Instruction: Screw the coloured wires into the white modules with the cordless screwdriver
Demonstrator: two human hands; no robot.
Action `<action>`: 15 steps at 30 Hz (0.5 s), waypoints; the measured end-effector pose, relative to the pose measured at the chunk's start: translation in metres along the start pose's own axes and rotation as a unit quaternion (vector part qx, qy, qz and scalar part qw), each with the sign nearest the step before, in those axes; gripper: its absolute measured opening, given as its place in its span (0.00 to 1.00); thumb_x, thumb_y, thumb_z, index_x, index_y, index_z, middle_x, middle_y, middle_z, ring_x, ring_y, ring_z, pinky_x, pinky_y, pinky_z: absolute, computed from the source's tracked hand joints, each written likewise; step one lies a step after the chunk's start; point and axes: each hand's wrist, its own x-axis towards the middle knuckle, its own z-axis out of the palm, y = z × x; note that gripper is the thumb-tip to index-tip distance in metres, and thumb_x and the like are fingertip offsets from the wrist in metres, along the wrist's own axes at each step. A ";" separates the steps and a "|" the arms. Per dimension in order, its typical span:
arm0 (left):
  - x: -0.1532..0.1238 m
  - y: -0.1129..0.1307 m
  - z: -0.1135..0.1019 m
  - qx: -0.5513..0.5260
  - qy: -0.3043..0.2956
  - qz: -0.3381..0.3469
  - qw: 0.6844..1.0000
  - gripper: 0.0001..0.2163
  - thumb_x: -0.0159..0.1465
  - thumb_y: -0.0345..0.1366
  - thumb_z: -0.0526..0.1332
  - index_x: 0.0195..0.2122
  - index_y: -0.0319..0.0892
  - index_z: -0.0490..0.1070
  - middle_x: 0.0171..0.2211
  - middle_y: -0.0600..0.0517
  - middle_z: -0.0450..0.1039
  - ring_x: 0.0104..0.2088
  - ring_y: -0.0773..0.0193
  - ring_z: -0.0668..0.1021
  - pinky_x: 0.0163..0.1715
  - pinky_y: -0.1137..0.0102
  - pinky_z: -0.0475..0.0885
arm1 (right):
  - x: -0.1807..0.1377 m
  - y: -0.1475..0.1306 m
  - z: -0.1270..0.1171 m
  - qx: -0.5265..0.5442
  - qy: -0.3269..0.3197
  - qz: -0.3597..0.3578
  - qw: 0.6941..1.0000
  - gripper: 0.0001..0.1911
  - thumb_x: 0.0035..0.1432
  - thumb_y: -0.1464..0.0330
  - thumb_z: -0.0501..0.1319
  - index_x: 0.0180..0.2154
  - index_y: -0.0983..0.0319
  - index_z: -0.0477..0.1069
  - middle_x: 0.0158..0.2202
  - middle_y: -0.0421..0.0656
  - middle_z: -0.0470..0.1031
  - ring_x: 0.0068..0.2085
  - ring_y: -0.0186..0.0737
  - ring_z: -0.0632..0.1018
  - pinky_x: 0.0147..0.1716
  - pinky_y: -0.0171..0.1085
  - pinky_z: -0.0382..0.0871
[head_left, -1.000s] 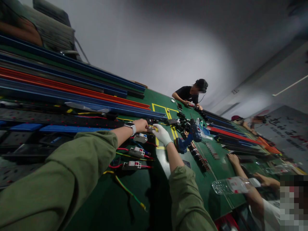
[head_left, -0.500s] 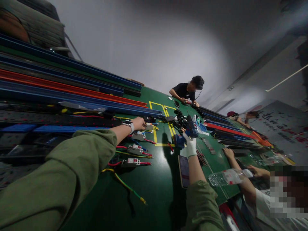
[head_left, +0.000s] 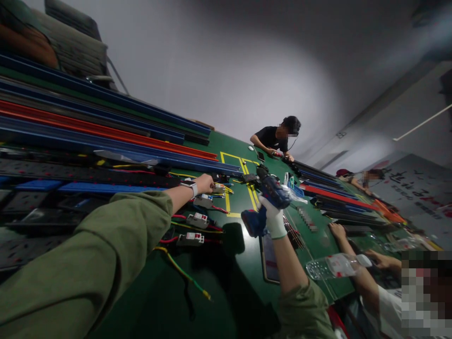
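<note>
My left hand [head_left: 204, 183], bare with a watch on the wrist, is closed on a small white circuit breaker [head_left: 218, 188] with coloured wires, on the green table [head_left: 229, 278]. In its white glove, my right hand [head_left: 271, 217] grips the handle of a blue cordless drill [head_left: 269, 197] and holds it lifted above the table, its nose pointing towards the breaker. A row of other white breakers [head_left: 195, 220] with red, blue and yellow-green wires lies just below my left forearm.
Long blue, red and black rails [head_left: 106, 136] are stacked along the left. A phone [head_left: 270, 259] lies under my right forearm. A neighbour's arms [head_left: 349, 249] and a plastic bottle [head_left: 335, 266] are at right. Another person [head_left: 277, 139] works at the far end.
My right hand left the breaker, went right to the drill, gripped it and has lifted it back towards the left. My left hand stayed on the breaker.
</note>
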 end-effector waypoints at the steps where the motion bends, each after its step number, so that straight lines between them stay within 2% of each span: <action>1: 0.000 0.001 0.000 0.003 -0.002 -0.002 1.000 0.15 0.57 0.35 0.66 0.45 0.40 0.84 0.39 0.43 0.83 0.42 0.54 0.82 0.42 0.70 0.73 | -0.011 -0.002 0.005 -0.007 -0.021 0.020 1.000 0.18 0.51 0.58 0.70 0.21 0.59 0.67 0.17 0.36 0.68 0.21 0.34 0.70 0.26 0.36 0.69; 4: -0.001 0.005 -0.002 0.007 -0.004 -0.013 1.000 0.14 0.57 0.36 0.67 0.44 0.40 0.84 0.39 0.44 0.83 0.41 0.55 0.81 0.41 0.71 0.73 | -0.040 -0.007 0.018 -0.032 -0.085 0.078 0.993 0.18 0.53 0.58 0.70 0.21 0.60 0.68 0.17 0.38 0.68 0.20 0.33 0.69 0.24 0.36 0.66; 8: -0.003 0.006 -0.002 -0.003 0.005 -0.031 0.999 0.13 0.57 0.38 0.69 0.43 0.42 0.84 0.37 0.45 0.83 0.40 0.57 0.81 0.39 0.73 0.72 | -0.063 -0.006 0.025 -0.047 -0.140 0.108 0.983 0.15 0.55 0.57 0.69 0.29 0.62 0.74 0.18 0.37 0.70 0.19 0.33 0.69 0.22 0.35 0.64; 15: -0.002 0.002 0.001 0.002 0.008 -0.003 1.000 0.12 0.58 0.42 0.66 0.38 0.43 0.86 0.33 0.45 0.83 0.36 0.57 0.82 0.36 0.72 0.70 | -0.069 0.006 0.040 -0.065 -0.157 0.145 0.975 0.14 0.51 0.60 0.71 0.26 0.62 0.71 0.15 0.36 0.69 0.17 0.31 0.67 0.20 0.33 0.61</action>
